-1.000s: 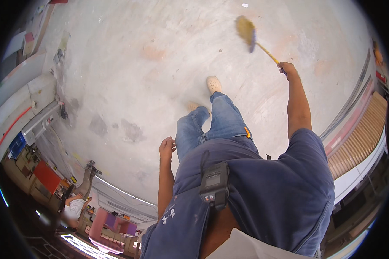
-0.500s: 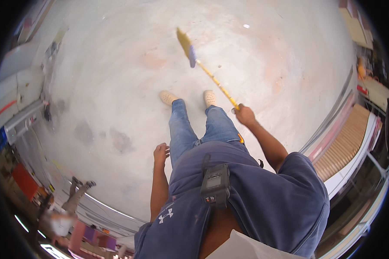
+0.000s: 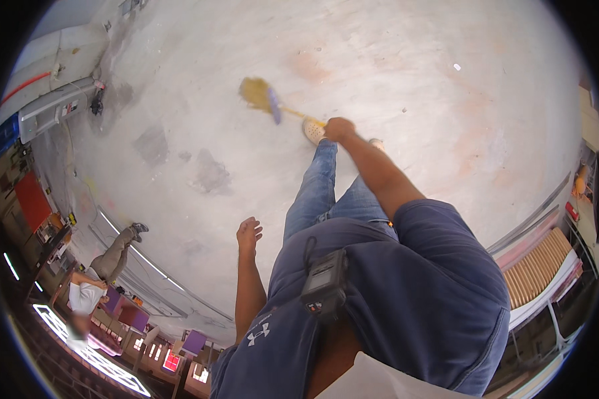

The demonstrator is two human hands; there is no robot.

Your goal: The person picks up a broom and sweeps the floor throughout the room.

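Note:
A broom (image 3: 258,94) with yellowish bristles, a lilac band and a thin yellow handle is held out over the pale floor, slightly left of my shoes. My right hand (image 3: 340,129) is closed round its handle, just above my left shoe (image 3: 314,132). The bristles look smeared by motion, and I cannot tell if they touch the floor. My left hand (image 3: 249,233) hangs free beside my left hip, holding nothing, its fingers loosely bent and apart.
The grey floor (image 3: 199,106) has dark patches on the left. A person (image 3: 100,266) stands at the lower left. Stacked corrugated brown sheets (image 3: 538,267) lie on a rack at the right. A grey metal unit (image 3: 56,110) and a red panel (image 3: 32,199) stand along the left.
My right hand has swung inward to the left with the broom, whose head is now lower and further left. My body has turned; the left hand still hangs free.

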